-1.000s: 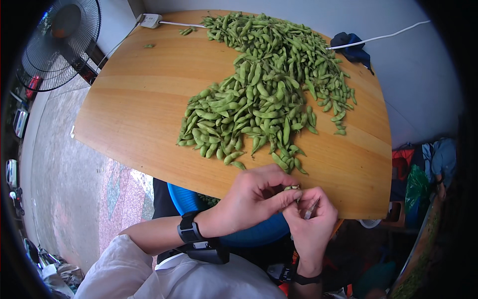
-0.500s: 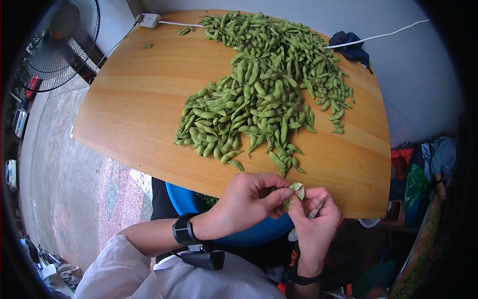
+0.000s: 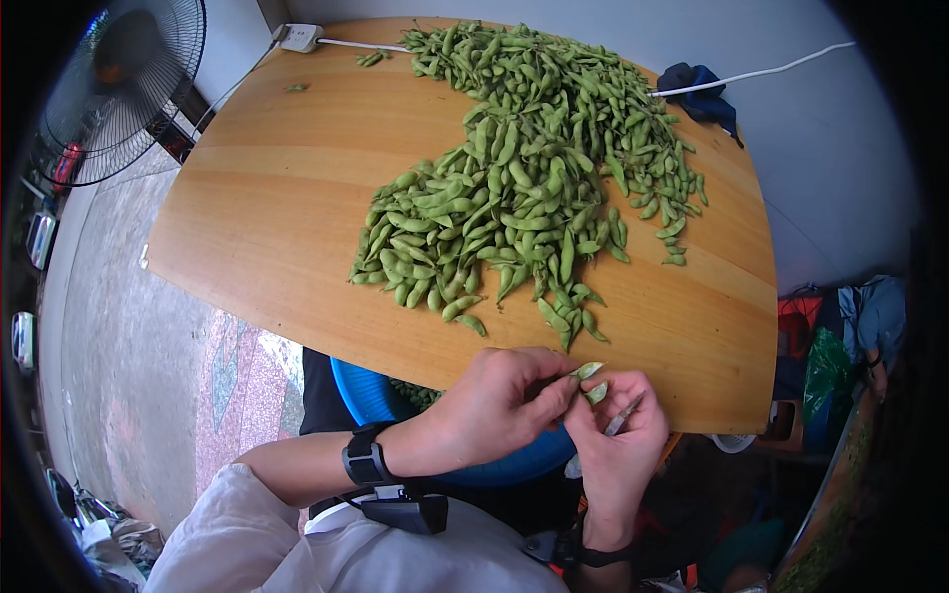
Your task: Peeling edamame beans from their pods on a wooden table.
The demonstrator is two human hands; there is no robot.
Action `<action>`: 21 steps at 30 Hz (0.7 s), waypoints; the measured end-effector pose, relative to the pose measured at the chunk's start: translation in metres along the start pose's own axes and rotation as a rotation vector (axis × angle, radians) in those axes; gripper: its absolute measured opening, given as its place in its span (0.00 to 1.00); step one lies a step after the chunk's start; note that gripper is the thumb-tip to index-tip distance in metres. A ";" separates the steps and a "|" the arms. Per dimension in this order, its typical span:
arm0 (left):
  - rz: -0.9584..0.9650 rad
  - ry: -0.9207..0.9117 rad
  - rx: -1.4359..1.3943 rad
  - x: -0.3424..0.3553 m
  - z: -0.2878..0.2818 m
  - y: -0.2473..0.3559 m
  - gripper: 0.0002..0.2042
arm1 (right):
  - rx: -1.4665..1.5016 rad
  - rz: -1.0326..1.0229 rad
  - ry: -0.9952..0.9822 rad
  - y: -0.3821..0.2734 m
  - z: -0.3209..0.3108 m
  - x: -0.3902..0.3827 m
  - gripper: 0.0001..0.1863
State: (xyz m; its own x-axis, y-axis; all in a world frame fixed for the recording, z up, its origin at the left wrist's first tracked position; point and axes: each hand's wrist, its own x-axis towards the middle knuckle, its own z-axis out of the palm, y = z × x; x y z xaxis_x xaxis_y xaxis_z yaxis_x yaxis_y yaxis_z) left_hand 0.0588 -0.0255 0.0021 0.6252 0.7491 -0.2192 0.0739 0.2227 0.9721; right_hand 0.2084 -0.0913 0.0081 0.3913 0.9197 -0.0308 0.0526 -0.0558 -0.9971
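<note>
Both my hands meet just past the near edge of the wooden table, over a split green soybean pod whose pale inner sides show. My left hand pinches the pod between thumb and fingertips. From the other side, the thumb and fingers of my right hand grip it too. A narrow, pale greyish piece is tucked in the curled fingers of my right hand; its kind is unclear. Beyond my hands lies a large heap of soybean pods on the table. Any beans inside the pod are hidden.
Below the table edge, partly behind my left forearm, a blue basin holds small green things. A white power strip sits at the far left corner, near a fan. A dark blue cloth lies at the far right edge.
The pod between my hands has opened wider, its halves now standing apart. My fingertips have shifted slightly around it. The heap of pods looks the same.
</note>
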 end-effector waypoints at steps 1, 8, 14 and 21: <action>0.011 -0.011 -0.020 0.000 0.000 0.000 0.16 | 0.016 0.008 0.007 -0.001 0.001 -0.001 0.10; 0.078 0.062 0.120 -0.001 0.002 0.004 0.15 | -0.252 -0.165 0.044 0.004 0.003 -0.007 0.13; 0.137 0.111 0.098 -0.002 0.009 -0.002 0.15 | -0.198 -0.205 0.122 0.005 0.006 -0.009 0.16; 0.110 0.014 0.031 -0.006 0.002 0.007 0.17 | 0.095 -0.026 0.054 0.006 -0.002 -0.005 0.17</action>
State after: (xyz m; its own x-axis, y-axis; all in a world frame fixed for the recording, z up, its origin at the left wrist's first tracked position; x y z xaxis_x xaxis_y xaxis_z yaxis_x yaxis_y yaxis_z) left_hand 0.0570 -0.0301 0.0105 0.6201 0.7765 -0.1117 0.0297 0.1191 0.9924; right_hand 0.2089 -0.0966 0.0027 0.4405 0.8978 -0.0037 -0.0230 0.0072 -0.9997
